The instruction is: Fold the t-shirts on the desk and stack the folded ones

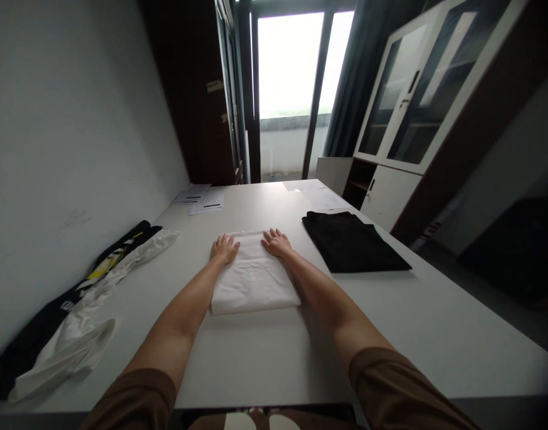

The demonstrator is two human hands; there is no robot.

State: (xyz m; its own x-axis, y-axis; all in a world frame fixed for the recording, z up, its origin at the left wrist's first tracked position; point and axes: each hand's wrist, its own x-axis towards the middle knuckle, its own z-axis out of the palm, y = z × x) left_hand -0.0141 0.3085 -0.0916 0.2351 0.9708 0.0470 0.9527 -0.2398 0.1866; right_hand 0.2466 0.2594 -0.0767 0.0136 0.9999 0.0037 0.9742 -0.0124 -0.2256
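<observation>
A folded white cloth, perhaps a garment (pixel 254 280), lies flat on the white table (pixel 256 358) in front of me. My left hand (pixel 225 248) rests on its far left corner, fingers spread. On the far right corner lies my right hand (pixel 276 242), palm down with the fingers apart. Both hands press on the cloth's top without gripping it. To the right, a folded black cloth (pixel 352 242) lies flat, apart from my right hand.
Along the left wall lie a crumpled white garment (pixel 83 316) and a black garment with yellow print (pixel 45 325). Printed papers (pixel 206 200) sit at the far left, and more sheets (pixel 323 196) at the far right. A glass-door cabinet (pixel 403 89) stands beyond.
</observation>
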